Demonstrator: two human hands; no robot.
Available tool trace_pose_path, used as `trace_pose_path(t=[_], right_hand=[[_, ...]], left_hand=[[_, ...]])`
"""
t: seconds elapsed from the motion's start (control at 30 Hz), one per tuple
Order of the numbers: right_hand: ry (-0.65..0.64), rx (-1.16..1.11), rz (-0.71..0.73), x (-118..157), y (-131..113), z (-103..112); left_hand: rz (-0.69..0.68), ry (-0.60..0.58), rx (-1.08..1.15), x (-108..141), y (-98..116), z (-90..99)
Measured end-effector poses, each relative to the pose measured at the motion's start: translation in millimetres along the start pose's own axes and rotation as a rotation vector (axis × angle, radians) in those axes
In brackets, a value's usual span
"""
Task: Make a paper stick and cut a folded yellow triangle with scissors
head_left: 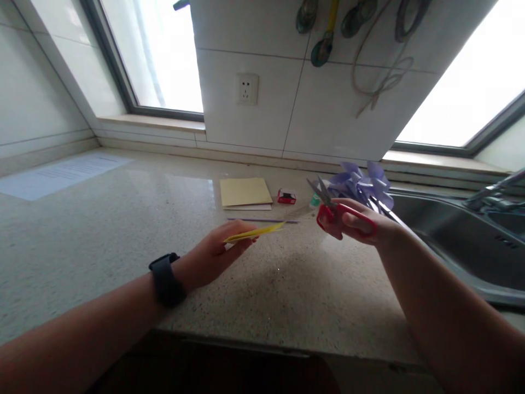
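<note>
Above the middle of the counter, my left hand (221,249) pinches a folded yellow paper (258,232), seen nearly edge-on. My right hand (361,219) holds red-handled scissors (326,200), with my fingers in the loops and the blades spread apart, pointing up and to the left. Paper and scissors are apart. Behind the yellow paper, a thin purple stick (291,221) lies on the counter. Farther back are a stack of pale yellow and white paper (246,192), a small red box (286,196) and a small green item (315,200), partly beside the scissors.
Purple pinwheel-like shapes (356,180) lie behind my right hand, next to a steel sink (451,230) with a faucet (496,191). A printed sheet (61,174) is at the far left of the counter (123,235). The tiled wall has a socket (247,89).
</note>
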State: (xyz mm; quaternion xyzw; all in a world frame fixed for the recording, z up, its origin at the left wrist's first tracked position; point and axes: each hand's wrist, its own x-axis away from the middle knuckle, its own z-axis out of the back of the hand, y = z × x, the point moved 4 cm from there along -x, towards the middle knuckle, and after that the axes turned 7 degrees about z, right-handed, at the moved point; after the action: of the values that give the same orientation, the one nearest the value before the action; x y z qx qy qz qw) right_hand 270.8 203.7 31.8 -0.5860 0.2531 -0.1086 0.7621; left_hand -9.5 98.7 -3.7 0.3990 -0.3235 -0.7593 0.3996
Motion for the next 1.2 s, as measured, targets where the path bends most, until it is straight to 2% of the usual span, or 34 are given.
trace_pose_path(t=[0.13, 0.27, 0.5, 0.7, 1.07, 1.2], right_hand=[[-0.156, -0.098, -0.038, 11, 20, -24], [-0.318, -0.174, -0.203, 18, 29, -45], [-0.347, -0.259, -0.343, 19, 34, -43], [-0.36, -0.245, -0.397, 17, 27, -54], [-0.343, -0.335, -0.369, 17, 31, -56], [-0.36, -0.332, -0.347, 17, 30, -57]], left_hand=[[-0.039, -0.007, -0.012, 3, 2, 3.2], [-0.024, -0.04, 0.029, 4, 4, 4.8], [0.049, -0.062, 0.07, 2, 6, 5.7], [0.087, -0.121, 0.105, 4, 6, 1.7], [0.173, -0.219, 0.3, 10, 1, -1.8], [0.22, -0.211, 0.338, 13, -3, -2.8]])
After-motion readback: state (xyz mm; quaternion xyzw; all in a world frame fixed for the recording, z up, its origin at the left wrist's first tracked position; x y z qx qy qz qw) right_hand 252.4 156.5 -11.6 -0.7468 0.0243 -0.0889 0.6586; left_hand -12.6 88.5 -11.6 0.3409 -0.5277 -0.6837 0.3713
